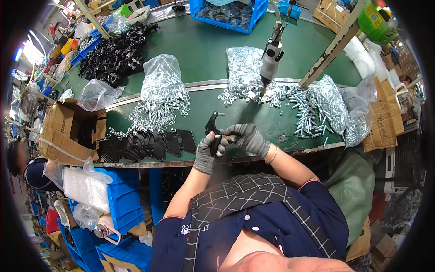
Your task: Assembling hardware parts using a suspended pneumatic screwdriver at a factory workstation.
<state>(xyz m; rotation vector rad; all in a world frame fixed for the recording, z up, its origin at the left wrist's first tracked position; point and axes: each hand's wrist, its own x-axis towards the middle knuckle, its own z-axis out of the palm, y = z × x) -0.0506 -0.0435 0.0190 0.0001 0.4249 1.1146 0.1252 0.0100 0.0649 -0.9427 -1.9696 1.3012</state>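
Well to the left of the black bracket (211,123), an open cardboard box (61,131) stands by the green tabletop (195,50). Beyond the bracket on that side lies a heap of black parts (115,56). Closer to the bracket, a clear bag (162,79) of fasteners spills small metal pieces (152,115), and a row of overlapping black plates (172,144) runs toward the bracket's left side.

The bracket itself is held up at the tabletop's near edge. Its long axis runs mostly away from the person, the narrow end pointing to the far side, with a short metal pin (221,114) jutting to the right from that end.

The grey-gloved left grip (208,152) is closed around the bracket's near end. Just right of the bracket, the grey-gloved right grip (251,137) has its fingertips drawn narrow; whether they pinch anything I cannot tell. Beyond the bracket to the right hangs a power driver (270,63), and farther right lie loose bolts (307,113).
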